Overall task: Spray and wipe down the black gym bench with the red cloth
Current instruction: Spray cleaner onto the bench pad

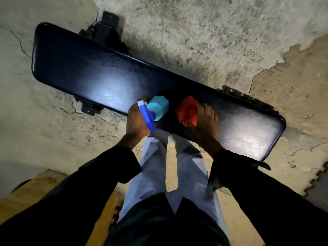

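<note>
Black bench (pixel 110 75) set slantwise across cracked concrete floor (pixel 204 32), padded top shiny under light, metal feet (pixel 106 23) showing at far and near edges. Left hand (pixel 136 121) curled round blue spray bottle (pixel 152 110), bottle standing at near edge of bench. Right hand (pixel 204 125) down on bench top, fingers bent over bunched red cloth (pixel 187 110), cloth touching the pad just right of bottle. Dark sleeves (pixel 248 183) and pale trousers (pixel 156 171) below. Yellow mat (pixel 26 197) at lower left.
</note>
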